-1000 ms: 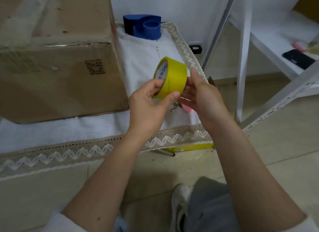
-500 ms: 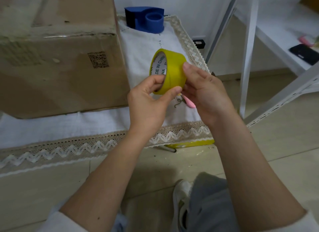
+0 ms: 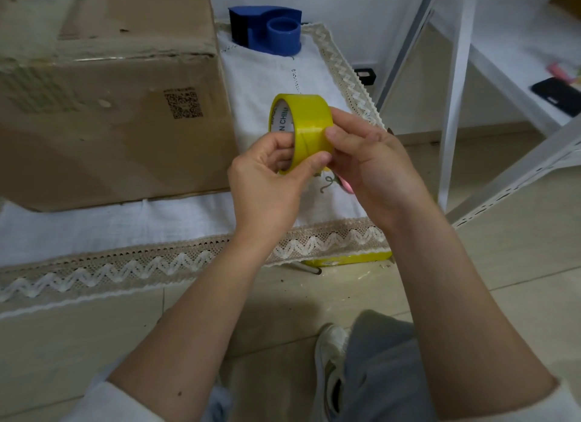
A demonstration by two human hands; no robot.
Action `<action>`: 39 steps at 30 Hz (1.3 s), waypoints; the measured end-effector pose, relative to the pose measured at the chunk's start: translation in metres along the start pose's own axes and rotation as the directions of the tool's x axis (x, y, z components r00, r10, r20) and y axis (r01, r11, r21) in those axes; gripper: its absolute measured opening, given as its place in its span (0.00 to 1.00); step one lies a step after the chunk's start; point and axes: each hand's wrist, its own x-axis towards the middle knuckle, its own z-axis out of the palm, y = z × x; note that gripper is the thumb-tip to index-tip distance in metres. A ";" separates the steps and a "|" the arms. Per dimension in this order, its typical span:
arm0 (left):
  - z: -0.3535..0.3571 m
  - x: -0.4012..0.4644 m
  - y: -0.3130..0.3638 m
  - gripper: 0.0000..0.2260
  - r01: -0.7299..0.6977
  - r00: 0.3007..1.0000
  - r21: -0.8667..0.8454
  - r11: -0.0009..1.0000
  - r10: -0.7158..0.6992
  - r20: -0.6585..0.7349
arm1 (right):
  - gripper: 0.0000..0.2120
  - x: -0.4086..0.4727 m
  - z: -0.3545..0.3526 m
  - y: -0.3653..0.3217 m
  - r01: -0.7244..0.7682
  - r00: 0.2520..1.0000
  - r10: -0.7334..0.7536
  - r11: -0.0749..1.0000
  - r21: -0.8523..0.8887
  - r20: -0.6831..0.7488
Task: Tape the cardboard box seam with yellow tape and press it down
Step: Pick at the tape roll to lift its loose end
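Note:
A roll of yellow tape is held upright in front of me, above the white cloth. My left hand grips its lower edge, thumb on the outer band and fingers inside the core. My right hand holds the roll from the right, with its thumb tip pressed on the outer tape surface. The large cardboard box stands on the cloth to the left, apart from both hands, with a QR code on its near face. The top seam is mostly out of view.
A blue tape dispenser sits at the back of the lace-edged white cloth. A pink object peeks from under my right hand. A white shelf frame with a black phone stands right. My shoe is below.
The roll has been turned in my hands. My right thumb has moved from behind the roll onto its outer band. The view has shifted slightly.

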 end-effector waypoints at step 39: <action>0.007 -0.005 -0.010 0.14 -0.051 0.997 0.144 0.988 0.059 -0.049 | 0.23 0.010 0.002 0.017 0.007 1.000 -0.010 0.991 0.130 0.017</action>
